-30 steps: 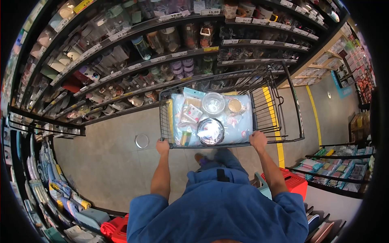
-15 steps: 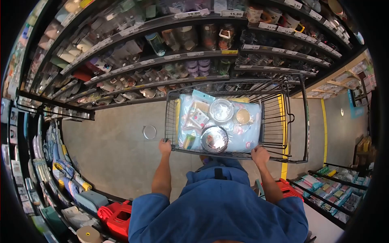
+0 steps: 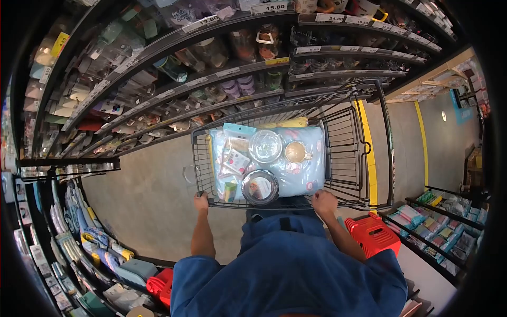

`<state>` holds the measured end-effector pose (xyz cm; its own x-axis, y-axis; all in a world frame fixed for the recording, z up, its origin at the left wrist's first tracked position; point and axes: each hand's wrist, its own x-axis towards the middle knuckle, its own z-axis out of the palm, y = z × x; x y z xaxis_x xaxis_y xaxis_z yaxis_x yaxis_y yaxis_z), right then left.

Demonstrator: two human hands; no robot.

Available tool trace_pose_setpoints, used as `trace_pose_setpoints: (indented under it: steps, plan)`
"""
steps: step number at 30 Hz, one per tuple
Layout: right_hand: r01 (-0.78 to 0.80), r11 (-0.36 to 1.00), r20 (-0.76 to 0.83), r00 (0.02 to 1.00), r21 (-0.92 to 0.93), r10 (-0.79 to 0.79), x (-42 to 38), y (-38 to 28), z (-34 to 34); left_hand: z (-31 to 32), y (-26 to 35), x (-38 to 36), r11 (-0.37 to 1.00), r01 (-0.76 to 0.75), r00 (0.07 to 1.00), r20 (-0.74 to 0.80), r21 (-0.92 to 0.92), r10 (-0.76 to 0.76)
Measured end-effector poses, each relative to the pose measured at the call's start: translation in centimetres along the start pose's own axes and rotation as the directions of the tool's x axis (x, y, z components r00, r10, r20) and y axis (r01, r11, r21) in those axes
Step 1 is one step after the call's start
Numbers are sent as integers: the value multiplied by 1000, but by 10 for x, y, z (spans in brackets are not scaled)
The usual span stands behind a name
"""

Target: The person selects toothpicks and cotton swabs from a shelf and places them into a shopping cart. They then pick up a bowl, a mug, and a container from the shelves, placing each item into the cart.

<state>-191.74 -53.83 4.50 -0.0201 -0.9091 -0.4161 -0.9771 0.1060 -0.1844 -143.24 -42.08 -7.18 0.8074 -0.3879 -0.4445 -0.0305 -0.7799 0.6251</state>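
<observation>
A black wire shopping cart (image 3: 346, 158) stands sideways before me. My left hand (image 3: 201, 201) is closed on its near left corner, and my right hand (image 3: 324, 202) is closed on the near rim further right. Inside lies a light blue plastic-wrapped package (image 3: 296, 177). On top of it rest a clear round container (image 3: 265, 146), a dark-rimmed round container (image 3: 260, 187), a beige cup (image 3: 296, 152), a packet with a blue top (image 3: 239, 129), a small white packet (image 3: 236, 161) and a small green and yellow item (image 3: 230, 190).
Shelves of bottles and jars (image 3: 211, 53) run beyond the cart. Folded textiles (image 3: 84, 222) hang at the left. A red plastic basket (image 3: 373, 235) stands near my right arm, beside a rack of packets (image 3: 449, 227). Yellow lines (image 3: 365, 153) cross the floor.
The cart and both hands have shifted left in view, and the cart is slightly more tilted. The shelves have also shifted and turned in view. Both hands keep their hold.
</observation>
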Motion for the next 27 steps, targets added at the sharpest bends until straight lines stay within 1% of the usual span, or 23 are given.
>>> trace_pose_setpoints:
  steps: [2, 5, 10, 12, 14, 15, 18, 20, 24, 27]
  plan:
    - [-37, 999, 70, 997, -7, 37, -1, -7, -3, -4, 3, -1, 1000, 8, 1000, 3, -24, -8]
    - [-56, 998, 81, 995, -5, 56, -1, -19, -1, -10, -1, 9, 999, 17, 1000, 9, -45, -16]
    - [-59, 998, 10, 998, -27, 59, -3, -32, 10, -26, 9, 15, 999, -9, 999, 44, -32, 11]
    - [-58, 997, -19, 998, -44, 57, -3, -39, 17, -31, 13, 18, 999, -33, 999, 13, 29, 32]
    - [-121, 991, 37, 992, -51, 123, -1, -51, 17, -33, 3, 34, 997, -53, 999, -2, 48, 53]
    - [-116, 991, 26, 993, -59, 118, -4, -52, 16, -34, -4, 37, 995, -73, 997, -17, 71, 75]
    - [-124, 990, 49, 991, -64, 127, -4, -62, 20, -44, 14, 34, 993, -65, 997, -33, 98, 69]
    - [-157, 987, 73, 984, -44, 160, -5, -71, 19, -47, 11, 42, 993, -72, 997, -36, 90, 75]
    - [-141, 989, 78, 987, -37, 143, -5, -80, 21, -51, -1, 55, 991, -109, 992, -47, 79, 113]
    - [-157, 986, 116, 980, -62, 163, -3, -89, 18, -59, 14, 45, 990, -91, 994, -49, 106, 97]
